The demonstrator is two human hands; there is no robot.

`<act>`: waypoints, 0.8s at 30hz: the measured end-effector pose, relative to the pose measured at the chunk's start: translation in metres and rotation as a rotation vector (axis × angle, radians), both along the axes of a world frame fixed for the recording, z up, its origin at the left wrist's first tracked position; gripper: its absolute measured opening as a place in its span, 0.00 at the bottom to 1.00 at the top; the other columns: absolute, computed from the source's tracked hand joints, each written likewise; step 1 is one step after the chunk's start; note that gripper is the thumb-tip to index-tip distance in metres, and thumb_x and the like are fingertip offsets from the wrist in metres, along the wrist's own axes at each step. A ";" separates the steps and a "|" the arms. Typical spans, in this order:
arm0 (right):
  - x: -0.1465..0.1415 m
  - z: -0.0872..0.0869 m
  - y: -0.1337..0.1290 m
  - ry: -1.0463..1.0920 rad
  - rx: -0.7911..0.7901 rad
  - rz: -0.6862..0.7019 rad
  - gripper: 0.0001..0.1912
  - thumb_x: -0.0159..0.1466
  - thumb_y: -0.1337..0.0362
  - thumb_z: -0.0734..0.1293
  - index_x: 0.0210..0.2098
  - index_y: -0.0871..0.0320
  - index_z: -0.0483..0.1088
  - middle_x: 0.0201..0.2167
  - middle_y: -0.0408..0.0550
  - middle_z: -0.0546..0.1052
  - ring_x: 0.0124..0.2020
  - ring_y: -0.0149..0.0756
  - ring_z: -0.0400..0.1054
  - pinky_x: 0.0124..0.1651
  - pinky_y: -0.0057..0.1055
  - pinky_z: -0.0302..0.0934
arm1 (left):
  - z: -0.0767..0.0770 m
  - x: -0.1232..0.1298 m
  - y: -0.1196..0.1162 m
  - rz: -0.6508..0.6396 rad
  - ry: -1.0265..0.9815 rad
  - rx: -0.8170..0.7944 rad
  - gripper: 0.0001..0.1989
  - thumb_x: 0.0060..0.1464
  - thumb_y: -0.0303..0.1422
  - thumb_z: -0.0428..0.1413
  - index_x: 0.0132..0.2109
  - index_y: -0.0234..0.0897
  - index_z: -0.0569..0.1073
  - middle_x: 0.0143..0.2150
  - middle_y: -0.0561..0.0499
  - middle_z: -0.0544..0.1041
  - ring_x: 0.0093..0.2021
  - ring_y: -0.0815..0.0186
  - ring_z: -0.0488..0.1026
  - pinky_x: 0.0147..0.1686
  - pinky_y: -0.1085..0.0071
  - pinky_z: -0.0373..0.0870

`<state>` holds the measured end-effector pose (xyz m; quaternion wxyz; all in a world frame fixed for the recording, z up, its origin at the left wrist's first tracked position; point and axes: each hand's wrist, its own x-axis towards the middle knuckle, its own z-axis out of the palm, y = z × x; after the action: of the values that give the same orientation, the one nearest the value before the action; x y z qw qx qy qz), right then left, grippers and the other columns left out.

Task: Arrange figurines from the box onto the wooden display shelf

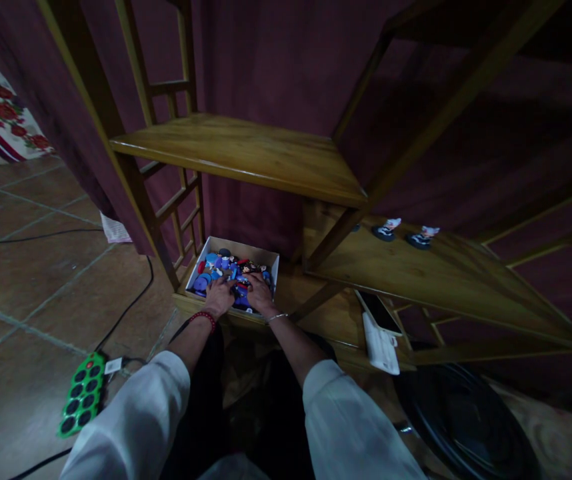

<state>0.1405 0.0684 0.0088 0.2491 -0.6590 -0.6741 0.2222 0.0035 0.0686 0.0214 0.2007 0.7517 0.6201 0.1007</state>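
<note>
A shallow white cardboard box (277, 270) sits on the lowest wooden shelf, filled with a jumble of small toy figures (239, 267) and round blue and purple bases (201, 283). My left hand (220, 295), with a red bead bracelet at its wrist, reaches over the box's near side, its fingers lying on the pieces. Beside it, my right hand (260, 293), wearing a thin bracelet, stretches its fingers among the figures at the box's right half. Both sets of fingers look apart, and neither hand visibly holds a piece. The fingertips are partly lost among the toys.
Above the box juts a wooden shelf (241, 150). To the right, two small figures on dark bases (422, 238) stand on another shelf board (446, 273). A phone (380, 312) lies lower down, near a black round seat (466, 420). A green power strip (83, 393) rests on the tiled floor.
</note>
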 end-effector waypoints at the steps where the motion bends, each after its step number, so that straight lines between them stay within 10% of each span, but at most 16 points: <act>1: 0.000 0.000 0.000 -0.005 -0.004 0.000 0.26 0.53 0.79 0.56 0.48 0.54 0.66 0.50 0.45 0.64 0.51 0.31 0.58 0.56 0.28 0.51 | 0.000 0.000 0.000 -0.002 0.001 0.004 0.23 0.49 0.27 0.46 0.53 0.45 0.67 0.57 0.49 0.63 0.56 0.56 0.59 0.54 0.56 0.52; 24: -0.009 0.012 0.011 -0.158 -0.004 0.020 0.24 0.53 0.76 0.57 0.48 0.56 0.67 0.53 0.44 0.64 0.54 0.34 0.52 0.56 0.28 0.46 | 0.001 -0.002 0.006 0.104 -0.069 0.014 0.19 0.50 0.27 0.46 0.50 0.36 0.69 0.50 0.45 0.71 0.49 0.62 0.67 0.50 0.69 0.59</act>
<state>0.1316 0.0793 0.0203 0.1917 -0.6681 -0.6978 0.1732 0.0012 0.0744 0.0227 0.2111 0.7159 0.6504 0.1411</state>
